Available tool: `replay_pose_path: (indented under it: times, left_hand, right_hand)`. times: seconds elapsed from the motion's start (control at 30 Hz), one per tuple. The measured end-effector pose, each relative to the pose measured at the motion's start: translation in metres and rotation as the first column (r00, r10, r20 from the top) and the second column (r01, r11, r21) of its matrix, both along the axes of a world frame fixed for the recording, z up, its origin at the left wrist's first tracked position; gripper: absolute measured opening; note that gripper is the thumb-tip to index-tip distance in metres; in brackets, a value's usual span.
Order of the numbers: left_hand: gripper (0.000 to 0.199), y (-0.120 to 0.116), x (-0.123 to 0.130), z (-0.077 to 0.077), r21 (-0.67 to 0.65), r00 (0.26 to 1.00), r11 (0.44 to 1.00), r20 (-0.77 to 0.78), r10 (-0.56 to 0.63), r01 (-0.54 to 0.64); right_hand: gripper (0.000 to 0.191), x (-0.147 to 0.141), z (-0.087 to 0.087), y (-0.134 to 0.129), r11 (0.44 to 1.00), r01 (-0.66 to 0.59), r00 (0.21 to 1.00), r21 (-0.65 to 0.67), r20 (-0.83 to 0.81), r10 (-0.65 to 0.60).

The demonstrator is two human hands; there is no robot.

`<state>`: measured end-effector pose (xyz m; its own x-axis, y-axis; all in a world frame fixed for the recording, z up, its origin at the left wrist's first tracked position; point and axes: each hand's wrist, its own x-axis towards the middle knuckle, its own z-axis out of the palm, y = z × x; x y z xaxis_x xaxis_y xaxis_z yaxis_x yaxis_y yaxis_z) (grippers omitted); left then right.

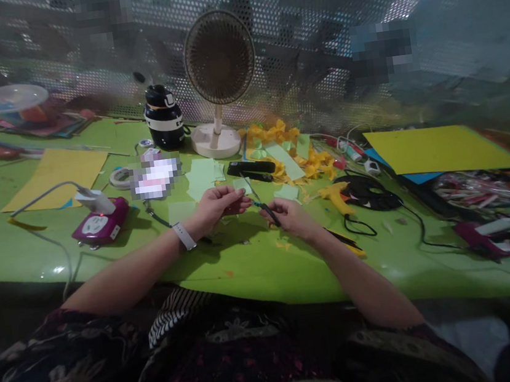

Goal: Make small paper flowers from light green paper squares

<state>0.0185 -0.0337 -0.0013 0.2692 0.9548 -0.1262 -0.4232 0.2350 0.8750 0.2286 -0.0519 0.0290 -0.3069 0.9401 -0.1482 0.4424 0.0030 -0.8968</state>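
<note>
My right hand (289, 214) is closed round the dark handles of a pair of scissors (271, 214), whose blades point up and to the left. Just left of the blades, my left hand (225, 206) has its fingers pinched together; what they hold is too small to make out. Light green paper pieces (202, 176) lie beyond my left hand, beside a black stapler (251, 168). Yellow paper flowers (316, 162) are heaped behind the scissors. A yellow glue gun (336, 198) rests to the right of my right hand.
A fan (220, 59) and a black jar (165, 121) stand at the back. Purple power sockets (101, 225) with cables sit at left and right. Yellow sheets (56, 178) lie at both sides. A yellow cutter (347, 243) is near my right forearm.
</note>
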Motion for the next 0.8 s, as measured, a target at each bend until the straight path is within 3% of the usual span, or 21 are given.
replay_pose_path:
  times: [0.5,0.8]
  left_hand:
    - [0.025,0.0063,-0.0055,-0.003,0.047,0.998,0.997,-0.007,0.069,-0.069]
    - [0.029,0.0033,-0.0041,-0.0026,0.068,0.998,0.998,-0.059,-0.012,0.016]
  right_hand:
    - [0.059,0.0048,-0.0003,-0.0016,1.0,-0.011,1.0,-0.009,0.004,0.011]
    - [0.06,0.0034,0.0005,0.0015,0.999,-0.031,1.0,-0.039,0.002,0.031]
